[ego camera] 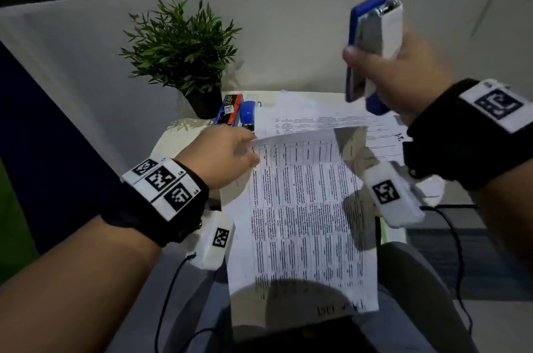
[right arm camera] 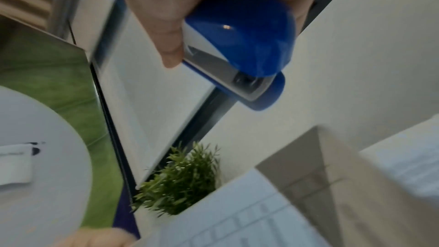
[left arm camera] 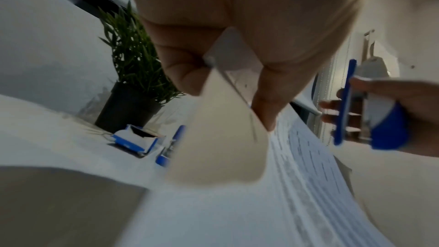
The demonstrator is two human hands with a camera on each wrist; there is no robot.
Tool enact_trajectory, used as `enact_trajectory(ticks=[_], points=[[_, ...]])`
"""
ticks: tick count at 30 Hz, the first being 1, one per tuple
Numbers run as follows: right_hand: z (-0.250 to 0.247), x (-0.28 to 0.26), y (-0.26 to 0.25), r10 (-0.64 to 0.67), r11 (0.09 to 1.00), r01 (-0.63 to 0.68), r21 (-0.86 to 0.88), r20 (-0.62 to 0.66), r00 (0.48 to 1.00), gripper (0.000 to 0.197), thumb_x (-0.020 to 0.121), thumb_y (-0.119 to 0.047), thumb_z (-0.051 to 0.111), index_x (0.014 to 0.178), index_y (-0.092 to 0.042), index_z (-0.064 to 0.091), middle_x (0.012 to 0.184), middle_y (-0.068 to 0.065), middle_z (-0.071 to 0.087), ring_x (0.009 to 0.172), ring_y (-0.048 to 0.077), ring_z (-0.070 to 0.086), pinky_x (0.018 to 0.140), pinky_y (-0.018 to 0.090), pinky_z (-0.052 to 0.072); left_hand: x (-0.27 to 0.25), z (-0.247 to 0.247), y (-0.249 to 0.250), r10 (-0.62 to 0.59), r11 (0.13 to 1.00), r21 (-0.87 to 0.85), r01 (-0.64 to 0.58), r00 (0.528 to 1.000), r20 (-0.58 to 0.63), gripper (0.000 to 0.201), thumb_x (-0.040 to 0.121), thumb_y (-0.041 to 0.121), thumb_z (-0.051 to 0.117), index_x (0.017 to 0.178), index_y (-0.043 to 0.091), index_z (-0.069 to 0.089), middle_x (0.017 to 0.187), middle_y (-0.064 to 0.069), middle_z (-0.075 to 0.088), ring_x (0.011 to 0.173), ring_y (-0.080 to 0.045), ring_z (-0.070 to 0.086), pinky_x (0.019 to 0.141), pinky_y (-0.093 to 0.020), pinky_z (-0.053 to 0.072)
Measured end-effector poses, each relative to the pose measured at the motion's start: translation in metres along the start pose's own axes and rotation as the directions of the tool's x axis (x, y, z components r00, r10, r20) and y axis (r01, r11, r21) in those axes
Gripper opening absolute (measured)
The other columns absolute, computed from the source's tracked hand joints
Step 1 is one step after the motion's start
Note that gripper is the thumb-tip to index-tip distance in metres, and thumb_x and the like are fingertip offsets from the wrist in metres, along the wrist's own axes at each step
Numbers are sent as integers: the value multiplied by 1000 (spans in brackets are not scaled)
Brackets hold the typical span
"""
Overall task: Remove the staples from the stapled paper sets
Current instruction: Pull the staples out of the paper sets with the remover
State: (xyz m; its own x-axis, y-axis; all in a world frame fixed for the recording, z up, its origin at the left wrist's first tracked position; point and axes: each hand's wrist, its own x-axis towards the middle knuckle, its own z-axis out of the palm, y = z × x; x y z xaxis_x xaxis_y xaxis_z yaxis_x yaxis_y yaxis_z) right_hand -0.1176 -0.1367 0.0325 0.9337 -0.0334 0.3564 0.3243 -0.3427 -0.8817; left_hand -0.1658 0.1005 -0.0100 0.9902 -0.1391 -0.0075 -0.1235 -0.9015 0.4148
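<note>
**Stapler raised, paper set pinched at its corner**

The small white table (ego camera: 184, 136) carries everything but what the hands hold. On its far left stands a potted plant (ego camera: 181, 50). Across its right half lie more printed sheets (ego camera: 331, 119), spread flat under the lifted set; whether these are stapled or already loose cannot be told.

The paper set (ego camera: 302, 208) in play is a printed table of text, held in the air near the person, its near edge hanging toward the lap. The left hand (ego camera: 222, 156) pinches its far left corner between thumb and fingers; in the left wrist view the corner is folded over in that pinch and a thin metal line on it looks like a staple (left arm camera: 211, 62), though blur leaves this unsure.

The right hand (ego camera: 403, 75) is up and to the right, well apart from the paper, fingers wrapped round a blue and white stapler (ego camera: 372, 44) held upright, its rear end pointing down.

Just beside the plant pot lie a second blue stapler (ego camera: 247, 116) and a small box of staples (ego camera: 229, 109).

As a judgement, this set is not yet freed: the tool still has to come down to the pinched corner and lift the staple, and how many sets remain cannot be judged.
</note>
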Motion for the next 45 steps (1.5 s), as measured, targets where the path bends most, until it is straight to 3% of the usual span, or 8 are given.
enact_trajectory(ticks=[4,9,17,20,28,33,38,45], points=[[33,-13,-16,-19,992,13,129,43,999,39,73,-53,59,98,-23,59,78,-2,59,53,14,56,46,24,42,-5,-4,13,49,998,46,-50,999,19,6,88,27,62,93,27,63,78,15,56,81,-10,53,68,-22,37],[64,-31,-12,-95,995,93,22,93,991,32,79,-56,57,94,-28,51,77,-15,54,68,-3,50,58,10,39,-10,-6,19,78,993,93,-78,997,2,14,87,27,60,88,14,63,78,-2,66,79,-18,60,70,-30,48],[67,-34,-7,-66,998,66,6,30,997,40,84,-62,35,74,-25,47,67,-11,51,63,5,50,61,22,38,-17,-3,22,52,996,71,-48,998,-45,18,88,26,59,103,20,65,92,4,66,89,-15,58,75,-27,46],[63,-34,-6,-63,997,63,34,-6,998,41,94,-54,36,78,-19,50,59,-11,53,52,-3,52,55,14,40,-18,-3,23,29,999,47,-25,996,-87,20,89,25,57,106,19,65,96,0,66,91,-18,58,76,-27,46],[59,-31,-6,-66,998,67,20,-60,996,43,99,-50,33,67,-24,43,60,-9,49,52,-1,47,55,17,37,-20,0,29,39,998,44,-35,993,-109,17,89,26,57,99,16,66,87,0,63,81,-16,56,65,-23,39],[58,-33,-9,-106,992,113,61,-98,990,35,87,-59,33,67,-30,39,62,-12,45,60,5,46,61,24,36,-20,-4,27,27,998,65,-18,989,-144,19,89,25,55,103,15,64,93,-1,66,88,-18,58,72,-26,45],[65,-36,-7,-163,985,161,-58,-31,986,34,86,-59,34,70,-31,43,63,-14,46,58,-7,47,54,9,32,-22,-4,35,76,994,91,-61,983,-167,19,89,24,54,99,11,63,89,-3,65,88,-21,58,73,-30,47],[58,-30,-4,-144,990,142,-19,-110,983,35,84,-58,34,65,-30,41,59,-13,44,52,-6,43,53,12,31,-23,-3,34,104,990,116,-85,979,-173,18,89,25,54,95,11,63,86,-4,63,83,-19,56,66,-28,42]])
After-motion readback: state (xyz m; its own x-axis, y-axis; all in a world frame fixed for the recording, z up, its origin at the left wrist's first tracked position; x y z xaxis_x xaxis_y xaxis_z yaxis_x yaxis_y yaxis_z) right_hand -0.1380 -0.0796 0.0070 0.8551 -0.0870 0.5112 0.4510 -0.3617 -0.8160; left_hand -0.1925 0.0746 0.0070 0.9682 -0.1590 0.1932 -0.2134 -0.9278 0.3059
